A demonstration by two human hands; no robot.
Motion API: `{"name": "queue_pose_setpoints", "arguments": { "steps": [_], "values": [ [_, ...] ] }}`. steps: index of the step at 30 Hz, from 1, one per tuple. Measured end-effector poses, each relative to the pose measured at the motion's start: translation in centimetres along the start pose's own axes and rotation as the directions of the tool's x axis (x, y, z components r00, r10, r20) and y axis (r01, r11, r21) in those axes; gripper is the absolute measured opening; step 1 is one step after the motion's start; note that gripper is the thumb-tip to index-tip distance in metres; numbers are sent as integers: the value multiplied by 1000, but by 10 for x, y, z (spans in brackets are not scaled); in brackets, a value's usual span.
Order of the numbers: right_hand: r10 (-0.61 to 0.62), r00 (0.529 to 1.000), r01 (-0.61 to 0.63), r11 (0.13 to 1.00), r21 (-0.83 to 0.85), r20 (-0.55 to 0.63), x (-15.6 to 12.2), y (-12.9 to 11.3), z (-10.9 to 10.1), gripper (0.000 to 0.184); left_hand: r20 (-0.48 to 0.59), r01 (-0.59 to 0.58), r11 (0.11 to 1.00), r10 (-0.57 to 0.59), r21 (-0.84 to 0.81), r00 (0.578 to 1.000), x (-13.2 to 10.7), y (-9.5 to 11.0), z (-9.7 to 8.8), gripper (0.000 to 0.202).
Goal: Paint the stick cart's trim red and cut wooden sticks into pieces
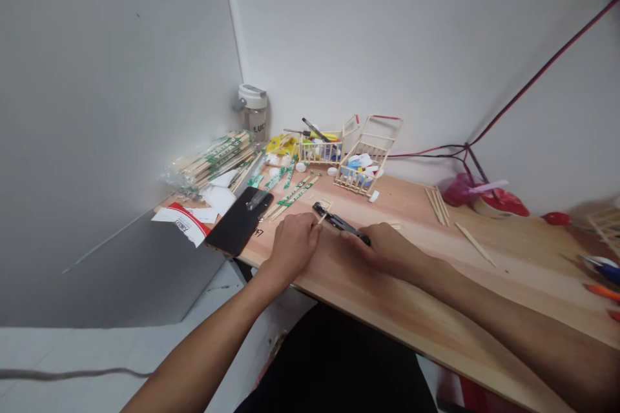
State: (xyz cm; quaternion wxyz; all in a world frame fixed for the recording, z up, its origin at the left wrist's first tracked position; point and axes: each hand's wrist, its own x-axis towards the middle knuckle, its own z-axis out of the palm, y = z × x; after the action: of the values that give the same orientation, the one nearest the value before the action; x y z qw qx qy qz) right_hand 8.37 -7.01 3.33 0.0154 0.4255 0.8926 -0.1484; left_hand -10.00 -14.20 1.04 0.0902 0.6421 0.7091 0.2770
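Observation:
My right hand (387,248) grips a black-handled pair of pliers (336,222), whose head points left across the wooden desk (436,277). My left hand (293,245) rests on the desk close to the pliers, its fingertips pinching a short wooden stick (320,219) near the tool's jaws. Whether the jaws bite the stick is hidden. A black smartphone (237,222) lies just left of my left hand, and several green-printed chopstick wrappers (290,197) lie ahead of it.
Two small stick-built crib frames (368,155) hold plastic bits against the wall, beside a bundle of wrapped chopsticks (213,158) and a water bottle (252,113). Loose sticks (438,205), a pink cup (458,190), pens (600,269) and a red-black cable (533,84) lie right.

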Motion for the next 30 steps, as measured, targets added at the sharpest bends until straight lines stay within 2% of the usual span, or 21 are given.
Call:
{"name": "queue_pose_setpoints", "arguments": {
  "steps": [7,9,11,13,16,19,21,23,26,30],
  "values": [
    [3,1000,-3,1000,-14,-25,1,2,4,61,0,20,1000,-20,-22,1000,0,-1,-1,25],
    [1,1000,-1,1000,13,-20,0,3,4,61,0,24,996,-24,-87,1000,0,-3,-2,25],
    [-11,1000,13,998,68,-29,-1,5,2,62,16,22,971,-18,-239,1000,0,-4,-4,25],
    [11,998,-2,988,156,-57,-4,8,-1,61,96,63,877,-19,-476,995,0,-4,-7,25],
    [95,994,-66,927,369,-62,-10,16,-6,59,250,195,608,6,-769,968,0,-1,-9,25],
    [137,988,-77,825,560,-67,-16,22,-11,47,335,291,392,47,-873,941,2,6,-6,28],
    [153,985,-67,779,623,-86,-19,23,-14,40,389,342,323,90,-882,917,5,13,-2,32],
    [154,981,-39,757,653,-121,-22,22,-17,37,433,375,313,142,-873,890,8,22,3,36],
    [135,969,35,752,658,-207,-26,23,-19,32,481,392,356,209,-848,851,13,38,10,38],
    [159,954,48,757,652,-255,-28,36,-18,27,551,430,422,221,-798,805,21,57,17,42]
  ]
}}
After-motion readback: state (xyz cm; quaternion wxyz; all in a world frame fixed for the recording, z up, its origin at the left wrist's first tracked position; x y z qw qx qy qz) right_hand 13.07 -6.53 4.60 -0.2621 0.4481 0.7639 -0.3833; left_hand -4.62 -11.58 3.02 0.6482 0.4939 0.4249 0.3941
